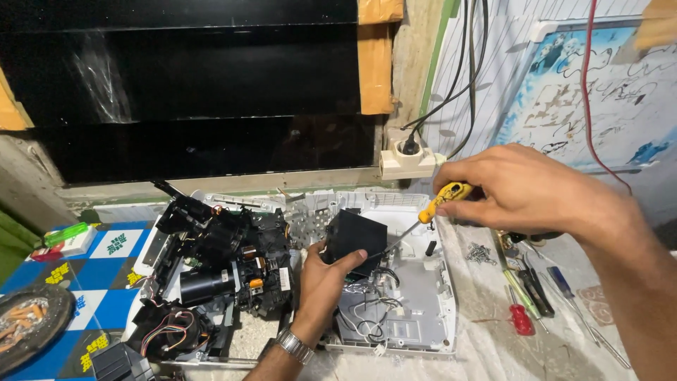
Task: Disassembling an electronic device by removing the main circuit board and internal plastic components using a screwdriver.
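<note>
The left hand (321,282), a metal watch on its wrist, curls around the lower left corner of a black box-shaped part (356,238), thumb on its face and fingers behind it, holding it tilted over the opened white casing (430,310). The right hand (525,190) is closed around the yellow handle of a screwdriver (430,212), whose thin shaft slants down and left until its tip meets the right edge of the black part.

Near the lower left edge, a dark ashtray (32,328) with cigarette stubs rests on the blue-and-white checked surface (106,271). Just beside the casing on the left lies a black lens assembly (218,271), crowded with wires and a small fan, touching the casing's rim and leaving little gap between them. To the right of the casing, on the pale cloth (493,339), lie a red-handled screwdriver (520,317), several other tools and a small pile of screws (481,252); the cloth nearest the viewer there is bare.

Farther back, a green lighter (67,234) sits on a small box. Behind the casing, a white wall socket (409,159) holds a black plug under a dark window pane (190,92).
</note>
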